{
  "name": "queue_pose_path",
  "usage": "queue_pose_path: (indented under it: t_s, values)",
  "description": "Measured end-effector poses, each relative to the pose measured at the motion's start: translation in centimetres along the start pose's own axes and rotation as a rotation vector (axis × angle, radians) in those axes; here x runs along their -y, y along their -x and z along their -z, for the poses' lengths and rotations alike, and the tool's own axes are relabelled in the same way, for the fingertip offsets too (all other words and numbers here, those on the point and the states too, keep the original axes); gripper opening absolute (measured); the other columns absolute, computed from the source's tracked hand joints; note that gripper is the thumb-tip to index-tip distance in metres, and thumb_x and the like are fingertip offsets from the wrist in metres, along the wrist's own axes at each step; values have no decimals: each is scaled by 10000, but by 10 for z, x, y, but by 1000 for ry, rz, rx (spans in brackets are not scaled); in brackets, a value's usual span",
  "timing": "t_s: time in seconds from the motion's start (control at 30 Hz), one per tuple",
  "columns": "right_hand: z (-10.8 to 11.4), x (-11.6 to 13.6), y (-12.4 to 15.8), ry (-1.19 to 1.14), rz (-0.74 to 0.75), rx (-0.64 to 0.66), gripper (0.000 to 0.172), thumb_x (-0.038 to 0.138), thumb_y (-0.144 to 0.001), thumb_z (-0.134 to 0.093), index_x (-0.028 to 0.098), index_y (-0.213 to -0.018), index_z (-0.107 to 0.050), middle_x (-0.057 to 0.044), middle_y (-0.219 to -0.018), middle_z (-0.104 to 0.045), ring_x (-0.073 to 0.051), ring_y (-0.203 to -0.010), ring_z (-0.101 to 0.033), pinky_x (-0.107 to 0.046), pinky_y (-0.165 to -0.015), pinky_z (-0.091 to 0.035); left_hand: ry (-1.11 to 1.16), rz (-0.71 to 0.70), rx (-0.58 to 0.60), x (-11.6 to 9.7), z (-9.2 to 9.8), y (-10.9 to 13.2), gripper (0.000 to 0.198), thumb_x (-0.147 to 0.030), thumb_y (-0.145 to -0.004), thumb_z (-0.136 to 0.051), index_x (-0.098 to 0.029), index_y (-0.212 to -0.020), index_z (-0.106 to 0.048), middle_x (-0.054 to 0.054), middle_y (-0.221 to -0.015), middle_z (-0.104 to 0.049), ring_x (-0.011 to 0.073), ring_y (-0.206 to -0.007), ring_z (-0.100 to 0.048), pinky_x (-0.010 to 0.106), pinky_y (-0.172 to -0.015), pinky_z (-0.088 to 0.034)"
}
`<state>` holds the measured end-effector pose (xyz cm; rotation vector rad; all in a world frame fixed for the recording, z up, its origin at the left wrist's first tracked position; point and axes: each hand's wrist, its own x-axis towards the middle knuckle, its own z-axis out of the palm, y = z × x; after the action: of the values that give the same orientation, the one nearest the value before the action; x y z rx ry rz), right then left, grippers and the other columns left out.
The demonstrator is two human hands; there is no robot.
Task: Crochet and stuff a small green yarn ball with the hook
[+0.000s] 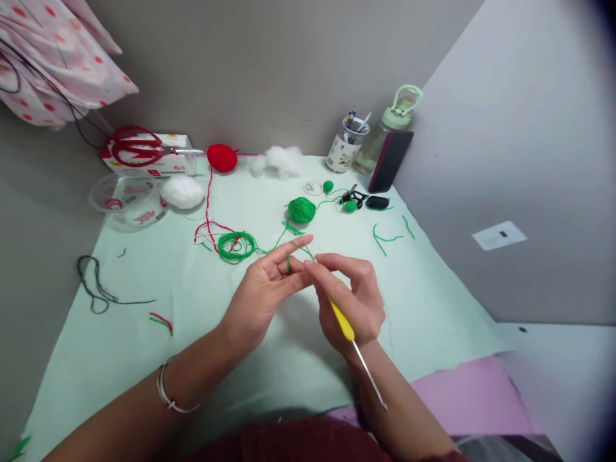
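My left hand [262,292] pinches a strand of green yarn [290,262] between thumb and fingers, with the index finger stretched out and the strand looped over it. My right hand [353,298] grips a crochet hook with a yellow handle [342,321], its metal end sticking out toward me. The two hands meet at the fingertips over a pale green cloth [144,346]. The strand runs back to a loose green yarn coil [235,246] and a small green yarn ball [301,210].
At the back lie a red yarn ball [222,157], white stuffing [279,159], red scissors [139,145] on a box, a plastic tub [126,202], a pen cup [345,144], a bottle [391,128] and a phone [391,162]. Yarn scraps are scattered about.
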<state>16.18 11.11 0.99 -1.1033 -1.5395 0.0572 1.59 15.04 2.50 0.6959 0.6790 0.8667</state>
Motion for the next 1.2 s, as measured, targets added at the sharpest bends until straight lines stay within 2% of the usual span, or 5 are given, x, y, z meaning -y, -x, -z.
queue_pose_path:
  t_s: [0.27,0.43,0.63,1.0,1.2]
  values:
    - [12,-3,-20,-568,-451,-30,143,337,-996,-704,282,-933,-820,-28,-852,-725,-170,-674,-647,-343,-605,-569,8,-12,16,-10,6,-1,323,-261,-800,-918,-262,-1117,-854,-30,-748,-674,120,-755,-611,271,-817,-494]
    - [9,-4,-17,-547,-439,92,108,308,-984,-735,305,-993,-843,-41,-992,-796,-202,-909,-717,-349,-729,-608,-65,-49,42,-5,3,1,480,-202,-776,-924,-329,-1228,-820,-42,-808,-686,124,-809,-634,300,-889,-504]
    - [14,-9,-20,-694,-579,89,161,373,-1011,-702,266,-952,-807,-29,-948,-796,-156,-728,-696,-333,-694,-604,-99,-34,26,-12,6,-1,369,-250,-816,-884,-292,-1180,-844,-14,-852,-665,144,-840,-616,304,-864,-488]
    - [9,-6,2,174,157,136,385,73,-974,-669,339,-1231,-774,-50,-1093,-770,-189,-941,-744,-314,-776,-612,11,9,34,-5,8,-1,516,-295,-815,-918,-265,-1310,-772,-20,-819,-706,135,-826,-640,289,-886,-503]
    - [9,-4,-11,-356,-218,-4,217,193,-1048,-601,266,-1081,-803,-42,-926,-725,-167,-757,-699,-328,-657,-604,168,94,50,-8,8,-2,373,-243,-846,-890,-217,-1209,-813,-27,-800,-696,81,-765,-632,234,-857,-510]
